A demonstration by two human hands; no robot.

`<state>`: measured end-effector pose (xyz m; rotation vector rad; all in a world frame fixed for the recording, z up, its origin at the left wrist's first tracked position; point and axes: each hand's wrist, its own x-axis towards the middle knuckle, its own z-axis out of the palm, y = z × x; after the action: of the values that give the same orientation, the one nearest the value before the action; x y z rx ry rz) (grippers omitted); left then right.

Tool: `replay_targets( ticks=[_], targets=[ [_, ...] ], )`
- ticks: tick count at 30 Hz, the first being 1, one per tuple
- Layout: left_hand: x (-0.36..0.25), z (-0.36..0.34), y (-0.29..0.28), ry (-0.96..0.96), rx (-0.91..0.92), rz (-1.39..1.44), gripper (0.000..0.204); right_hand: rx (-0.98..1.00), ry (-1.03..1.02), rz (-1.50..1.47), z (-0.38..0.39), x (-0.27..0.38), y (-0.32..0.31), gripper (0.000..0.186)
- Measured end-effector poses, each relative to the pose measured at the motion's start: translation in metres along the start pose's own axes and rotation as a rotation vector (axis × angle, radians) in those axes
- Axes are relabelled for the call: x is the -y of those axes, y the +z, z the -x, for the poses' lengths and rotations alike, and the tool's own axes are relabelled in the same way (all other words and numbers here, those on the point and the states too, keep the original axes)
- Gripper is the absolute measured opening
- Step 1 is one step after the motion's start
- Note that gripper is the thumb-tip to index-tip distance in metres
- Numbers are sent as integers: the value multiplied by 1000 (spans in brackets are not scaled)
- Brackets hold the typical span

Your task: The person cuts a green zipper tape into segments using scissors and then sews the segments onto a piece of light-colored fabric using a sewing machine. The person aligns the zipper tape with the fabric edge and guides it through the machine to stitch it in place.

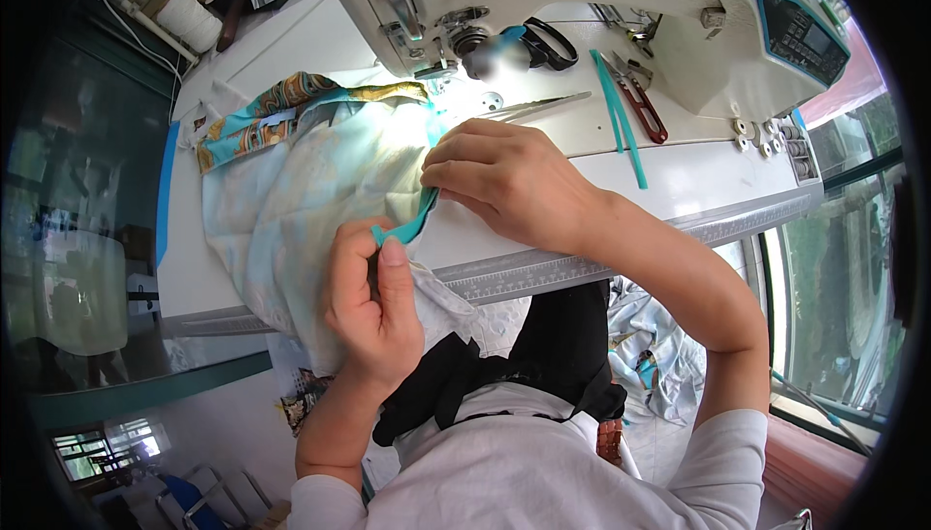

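Observation:
A pale blue and cream piece of fabric (291, 191) lies across the sewing table and hangs over its front edge. Its far edge carries a patterned border in turquoise, brown and gold. Along its right edge runs a narrow turquoise fabric strip (417, 224). My left hand (373, 302) pinches the strip's near end between thumb and finger. Further up the same edge, my right hand (509, 181) is closed on strip and fabric, close to the sewing machine (407, 6). The lamp's glare washes out the spot under the needle.
Black-handled scissors (553, 45) lie behind my right hand, blades pointing toward it. A loose turquoise strip (621, 118) and red-handled thread snips (640, 103) lie to the right, with several bobbins (756, 137) beyond. A ruler strip (524, 273) follows the table's front edge. A thread cone (189, 18) stands back left.

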<state>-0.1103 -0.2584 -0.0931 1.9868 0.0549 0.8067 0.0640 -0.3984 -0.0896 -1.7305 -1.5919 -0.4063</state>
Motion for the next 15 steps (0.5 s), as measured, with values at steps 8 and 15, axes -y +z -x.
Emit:
replay_targets(
  ticks=[8,15],
  targets=[
    [8,-2,-4,71,38,-33,10,-36,-79,8,10,9,3,23],
    [1,-24,-12,322,223,-158,11,52,-102,118,22,25,-11,25]
  ],
)
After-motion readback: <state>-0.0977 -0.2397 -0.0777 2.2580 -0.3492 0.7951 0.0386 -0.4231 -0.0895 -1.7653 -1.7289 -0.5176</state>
